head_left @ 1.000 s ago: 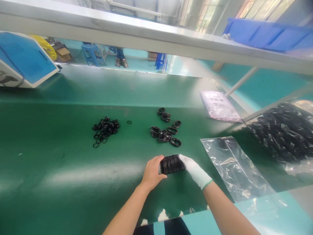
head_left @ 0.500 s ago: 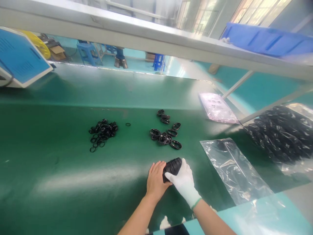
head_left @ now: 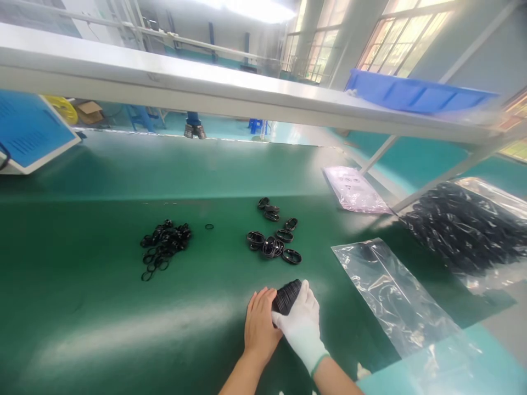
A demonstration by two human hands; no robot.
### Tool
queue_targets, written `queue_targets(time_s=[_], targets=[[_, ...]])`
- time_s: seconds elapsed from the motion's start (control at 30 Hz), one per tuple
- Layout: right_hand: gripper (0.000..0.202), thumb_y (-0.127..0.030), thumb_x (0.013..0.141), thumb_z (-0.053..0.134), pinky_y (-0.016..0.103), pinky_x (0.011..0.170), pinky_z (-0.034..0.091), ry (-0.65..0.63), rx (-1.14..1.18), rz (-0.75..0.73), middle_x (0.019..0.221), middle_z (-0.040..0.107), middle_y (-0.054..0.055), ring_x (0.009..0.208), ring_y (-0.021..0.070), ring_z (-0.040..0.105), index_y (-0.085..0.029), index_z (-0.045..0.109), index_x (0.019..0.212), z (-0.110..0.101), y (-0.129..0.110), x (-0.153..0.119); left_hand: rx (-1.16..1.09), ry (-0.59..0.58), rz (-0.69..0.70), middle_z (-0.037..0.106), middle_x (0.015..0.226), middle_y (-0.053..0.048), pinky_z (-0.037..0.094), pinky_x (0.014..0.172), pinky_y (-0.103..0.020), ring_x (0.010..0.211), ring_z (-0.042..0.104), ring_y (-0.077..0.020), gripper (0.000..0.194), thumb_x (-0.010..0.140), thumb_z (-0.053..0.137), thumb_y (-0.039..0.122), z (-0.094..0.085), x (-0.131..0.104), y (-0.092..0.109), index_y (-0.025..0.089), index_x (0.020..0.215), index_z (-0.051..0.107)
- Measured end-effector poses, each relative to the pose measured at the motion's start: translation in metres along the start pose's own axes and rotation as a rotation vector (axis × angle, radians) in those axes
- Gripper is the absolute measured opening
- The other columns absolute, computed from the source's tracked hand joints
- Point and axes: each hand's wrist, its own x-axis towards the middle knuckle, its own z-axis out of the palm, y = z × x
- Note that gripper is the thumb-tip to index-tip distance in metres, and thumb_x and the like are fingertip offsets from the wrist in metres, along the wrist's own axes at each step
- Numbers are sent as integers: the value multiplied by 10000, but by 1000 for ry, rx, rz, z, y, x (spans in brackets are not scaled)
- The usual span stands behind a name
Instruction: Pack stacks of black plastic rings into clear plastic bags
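A compact stack of black rings is clasped between my two hands near the front of the green table. My bare left hand curls round its left end. On the right end, my right hand, in a white glove, presses with the thumb along the near side. Palms and fingers hide part of the stack. Just beyond lie several coiled black bands, loosely scattered. Farther left is a heap of small black rings, with a single black ring lying apart from it.
Right of my hands lies a clear plastic bag, with a pinkish bag behind it. Bagged black items are piled at the far right. A white shelf beam crosses above, carrying a blue bin. A blue-panelled box stands at left.
The camera view has tilted upward, so the table's contents sit lower in the picture. Both hands keep hold of the ring stack, with little change in grip.
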Motion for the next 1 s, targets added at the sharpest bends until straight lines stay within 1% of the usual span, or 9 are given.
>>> queue_targets(time_s=[0.1,0.2,0.3,0.43,0.53,0.6,0.73,0.87,1.0], targets=[[967,-375,557,590,396,979,245,23,-10,8,1270,386,197,1169,341,338,-14,163,1347,4,-2,0,24,7,5,530,1225,-33,232,1076,-455,1226,386,-202,536,653,487,124,0,-1,0,204,1182,448],[987,-417,542,600,406,986,228,31,-20,7,1269,383,211,1170,349,330,-5,181,1335,7,-4,1,37,9,17,531,1225,-33,235,1077,-451,1229,383,-202,516,675,487,143,0,-1,-1,205,1186,445],[987,-458,548,597,409,985,224,78,-18,10,1256,391,210,1163,352,331,-7,194,1328,9,-4,2,45,19,31,536,1218,-31,239,1076,-446,1225,389,-199,501,689,483,147,1,-1,-1,208,1186,446],[896,-423,573,591,399,943,272,67,-4,25,1199,445,181,1115,338,382,-51,241,1310,10,-3,4,60,32,29,529,1226,-37,259,1066,-449,1220,393,-206,489,706,496,186,3,-2,-3,208,1192,444],[970,-431,540,616,405,955,253,34,-17,7,1240,408,199,1154,345,346,-42,196,1322,11,-1,5,65,27,34,515,1240,-44,268,1058,-458,1223,388,-218,523,685,507,175,4,-3,-4,206,1202,437],[998,-424,534,623,406,966,238,54,-31,-3,1264,384,203,1173,345,323,-36,165,1332,13,0,4,74,23,40,509,1247,-46,262,1060,-461,1225,386,-219,534,684,503,158,5,-4,-4,209,1210,430],[884,-369,569,606,392,938,273,89,-38,13,1192,450,175,1113,328,376,-53,240,1310,15,-1,4,91,37,30,520,1235,-43,269,1056,-454,1219,393,-213,490,719,494,183,6,-3,-5,215,1205,437],[820,-341,564,602,381,922,295,72,-31,-11,1133,489,155,1071,313,409,-73,309,1281,9,0,7,97,17,38,527,1221,-57,270,1050,-475,1211,402,-234,484,724,508,246,4,-3,-2,207,1201,430],[824,-368,547,595,370,916,310,-9,8,-41,1121,492,133,1075,302,415,-109,323,1281,-3,8,14,116,31,33,533,1196,-71,255,1052,-502,1153,457,-242,537,681,519,202,4,-2,11,203,1205,407]])
